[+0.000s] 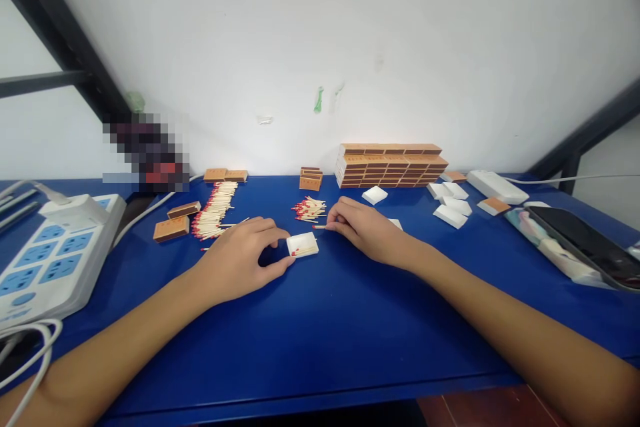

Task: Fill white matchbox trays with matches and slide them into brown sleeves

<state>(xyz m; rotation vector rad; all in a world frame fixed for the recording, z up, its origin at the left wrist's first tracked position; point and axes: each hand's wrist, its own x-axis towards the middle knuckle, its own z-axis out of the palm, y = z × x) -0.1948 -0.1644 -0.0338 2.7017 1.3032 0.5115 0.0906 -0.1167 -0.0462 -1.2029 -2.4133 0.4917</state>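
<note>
A white matchbox tray (pixel 306 241) with a few red-headed matches inside lies on the blue table. The thumb and index finger of my left hand (pixel 245 250) grip its left end. Just to the right, my right hand (pixel 363 230) pinches a single match (pixel 319 227), its red head pointing left above the tray's back edge. Behind the tray is a small loose pile of matches (pixel 310 208). A long heap of matches (pixel 215 210) spreads out behind my left hand. Part of another white tray (pixel 396 223) shows behind my right hand.
Stacked matchboxes (pixel 393 167) stand against the wall, with a few boxes (pixel 311 179) to their left. Several white trays (pixel 453 203) lie at the right, near a phone (pixel 590 237). At the left are matchboxes (pixel 171 229) and a power strip (pixel 55 260) with white cables.
</note>
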